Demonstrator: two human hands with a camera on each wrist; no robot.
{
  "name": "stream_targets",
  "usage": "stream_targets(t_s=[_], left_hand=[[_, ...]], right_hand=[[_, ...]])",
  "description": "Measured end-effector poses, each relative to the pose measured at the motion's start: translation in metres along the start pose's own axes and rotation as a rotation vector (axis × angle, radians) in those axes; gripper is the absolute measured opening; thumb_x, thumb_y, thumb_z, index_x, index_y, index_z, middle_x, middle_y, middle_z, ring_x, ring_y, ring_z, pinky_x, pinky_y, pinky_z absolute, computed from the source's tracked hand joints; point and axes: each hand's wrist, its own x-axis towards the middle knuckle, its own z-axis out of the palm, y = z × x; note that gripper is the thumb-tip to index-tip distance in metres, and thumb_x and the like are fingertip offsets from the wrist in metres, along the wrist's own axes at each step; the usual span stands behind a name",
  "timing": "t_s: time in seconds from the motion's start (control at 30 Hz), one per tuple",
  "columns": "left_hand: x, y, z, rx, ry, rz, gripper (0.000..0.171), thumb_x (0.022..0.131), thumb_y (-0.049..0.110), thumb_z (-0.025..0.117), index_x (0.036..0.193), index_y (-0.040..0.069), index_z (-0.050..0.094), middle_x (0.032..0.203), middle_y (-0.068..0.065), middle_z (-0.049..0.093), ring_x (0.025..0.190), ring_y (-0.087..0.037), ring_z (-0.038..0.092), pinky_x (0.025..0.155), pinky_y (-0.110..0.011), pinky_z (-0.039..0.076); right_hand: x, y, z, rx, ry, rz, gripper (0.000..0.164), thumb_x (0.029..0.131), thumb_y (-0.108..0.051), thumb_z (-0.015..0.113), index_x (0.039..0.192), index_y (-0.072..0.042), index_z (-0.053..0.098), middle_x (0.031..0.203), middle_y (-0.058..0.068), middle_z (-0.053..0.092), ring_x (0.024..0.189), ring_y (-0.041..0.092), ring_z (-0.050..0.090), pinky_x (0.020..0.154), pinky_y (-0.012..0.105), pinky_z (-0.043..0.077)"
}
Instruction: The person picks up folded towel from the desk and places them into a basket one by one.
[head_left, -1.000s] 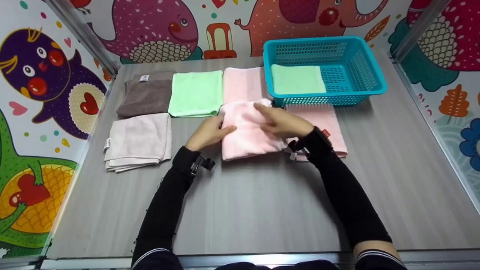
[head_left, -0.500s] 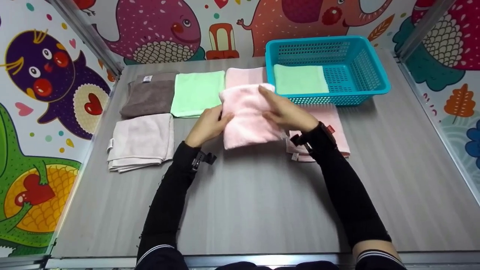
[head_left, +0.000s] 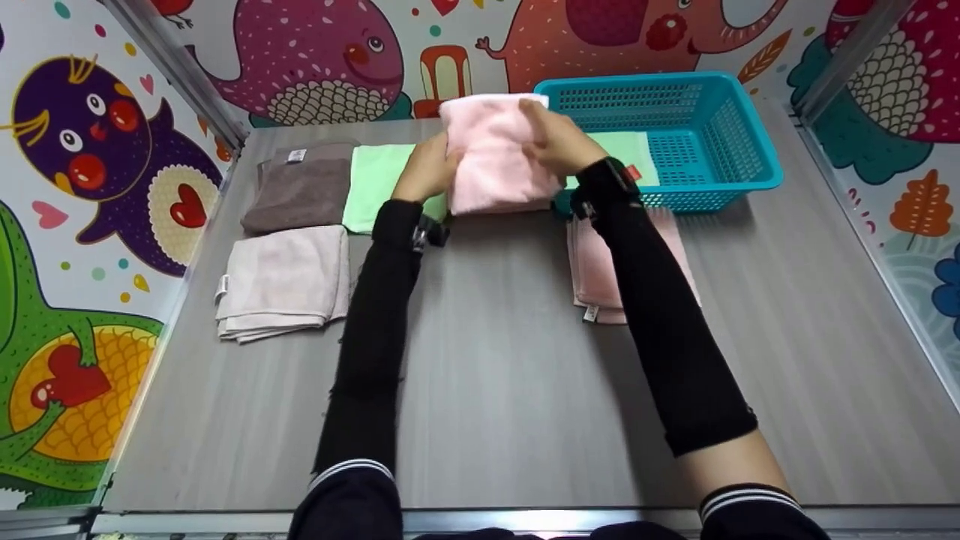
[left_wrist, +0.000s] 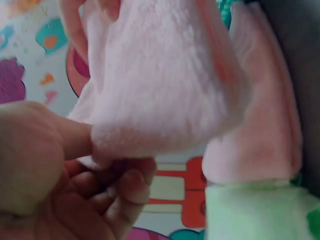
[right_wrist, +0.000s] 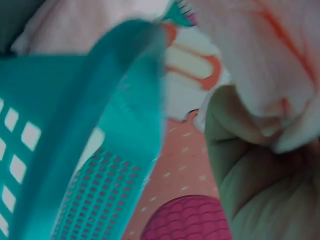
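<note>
A folded light pink towel (head_left: 495, 154) is held up between both hands at the back of the table. My left hand (head_left: 429, 169) pinches its left edge, thumb on top and fingers beneath, as the left wrist view shows. On the opposite edge my right hand (head_left: 561, 139) grips the towel close to the basket's left end. Under the raised towel lies another pink towel (left_wrist: 260, 115), mostly hidden from the head view. Beside it is a folded green towel (head_left: 382, 184), partly behind the left hand.
A teal plastic basket (head_left: 761, 169) stands at the back right with a green towel (head_left: 634, 154) inside. A brown towel (head_left: 304, 191) and a pale pinkish-grey towel (head_left: 285, 277) lie at the left. Another pink towel (head_left: 598, 262) sits in front of the basket under the right forearm.
Both hands have lifted the pink towel and carried it away from the body, from mid-table to above the pink towel in the back row. The basket and other towels stay put.
</note>
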Motion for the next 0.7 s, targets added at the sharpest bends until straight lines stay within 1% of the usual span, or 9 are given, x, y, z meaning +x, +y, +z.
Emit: stream_targets(t_s=[0.07, 0.1, 0.13, 0.23, 0.33, 0.43, 0.53, 0.6, 0.7], left_hand=[[0.008, 0.0, 0.002, 0.003, -0.015, -0.033, 0.041, 0.111, 0.022, 0.044, 0.144, -0.002, 0.051, 0.145, -0.024, 0.057, 0.138, -0.036, 0.053, 0.116, -0.045, 0.04], [0.011, 0.001, 0.003, 0.009, -0.02, -0.045, 0.043, 0.112, 0.023, 0.043, 0.146, -0.002, 0.05, 0.147, -0.024, 0.056, 0.14, -0.036, 0.052, 0.117, -0.045, 0.039], [0.014, 0.003, 0.004, 0.019, -0.022, -0.052, 0.044, 0.112, 0.024, 0.043, 0.148, -0.002, 0.048, 0.149, -0.023, 0.055, 0.141, -0.036, 0.051, 0.118, -0.044, 0.038], [0.021, 0.014, 0.009, 0.058, -0.016, -0.061, 0.047, 0.112, 0.026, 0.042, 0.151, -0.001, 0.045, 0.15, -0.022, 0.055, 0.141, -0.036, 0.051, 0.119, -0.044, 0.038], [0.027, 0.03, 0.017, 0.1, 0.013, -0.051, 0.047, 0.113, 0.026, 0.041, 0.15, -0.002, 0.045, 0.146, -0.022, 0.057, 0.137, -0.037, 0.054, 0.117, -0.044, 0.041], [0.034, 0.05, 0.027, 0.11, 0.051, -0.032, 0.045, 0.113, 0.024, 0.041, 0.147, -0.004, 0.046, 0.141, -0.024, 0.06, 0.133, -0.037, 0.057, 0.113, -0.043, 0.044], [0.041, 0.071, 0.04, 0.107, 0.084, 0.002, 0.043, 0.112, 0.021, 0.042, 0.146, -0.005, 0.046, 0.134, -0.024, 0.064, 0.129, -0.037, 0.06, 0.11, -0.042, 0.048], [0.046, 0.083, 0.049, 0.107, 0.097, 0.027, 0.04, 0.111, 0.014, 0.043, 0.145, -0.006, 0.046, 0.13, -0.024, 0.066, 0.125, -0.036, 0.063, 0.107, -0.041, 0.05], [0.052, 0.097, 0.062, 0.086, 0.112, 0.04, 0.038, 0.109, 0.008, 0.045, 0.144, -0.007, 0.046, 0.126, -0.023, 0.067, 0.122, -0.034, 0.065, 0.104, -0.038, 0.052]], right_hand=[[0.005, 0.003, -0.001, -0.004, -0.024, 0.045, 0.073, 0.106, -0.013, 0.054, 0.167, -0.013, 0.014, 0.167, 0.018, 0.032, 0.132, 0.032, 0.052, 0.093, 0.04, 0.055], [0.006, 0.005, -0.001, -0.004, -0.029, 0.058, 0.073, 0.106, -0.013, 0.053, 0.167, -0.013, 0.013, 0.166, 0.019, 0.032, 0.127, 0.032, 0.055, 0.085, 0.039, 0.056], [0.006, 0.007, -0.002, 0.0, -0.029, 0.068, 0.073, 0.107, -0.013, 0.053, 0.167, -0.013, 0.013, 0.166, 0.019, 0.032, 0.125, 0.032, 0.056, 0.081, 0.037, 0.056], [0.003, 0.014, -0.009, 0.019, -0.005, 0.076, 0.072, 0.106, -0.013, 0.054, 0.167, -0.012, 0.015, 0.166, 0.02, 0.032, 0.126, 0.031, 0.053, 0.091, 0.039, 0.055], [-0.004, 0.022, -0.021, 0.044, 0.033, 0.067, 0.072, 0.105, -0.01, 0.056, 0.166, -0.01, 0.017, 0.165, 0.021, 0.034, 0.129, 0.032, 0.047, 0.101, 0.044, 0.049], [-0.013, 0.032, -0.037, 0.048, 0.07, 0.054, 0.071, 0.104, -0.009, 0.056, 0.165, -0.008, 0.019, 0.162, 0.024, 0.037, 0.126, 0.034, 0.048, 0.102, 0.047, 0.047], [-0.023, 0.043, -0.054, 0.025, 0.111, 0.048, 0.07, 0.104, -0.008, 0.055, 0.165, -0.009, 0.021, 0.158, 0.025, 0.042, 0.119, 0.036, 0.053, 0.094, 0.046, 0.05], [-0.029, 0.052, -0.064, 0.0, 0.137, 0.033, 0.069, 0.103, -0.007, 0.056, 0.164, -0.006, 0.023, 0.158, 0.026, 0.042, 0.12, 0.037, 0.053, 0.097, 0.047, 0.048], [-0.037, 0.067, -0.073, -0.015, 0.164, 0.026, 0.069, 0.103, -0.007, 0.056, 0.164, -0.006, 0.024, 0.16, 0.024, 0.041, 0.121, 0.04, 0.054, 0.098, 0.052, 0.049]])
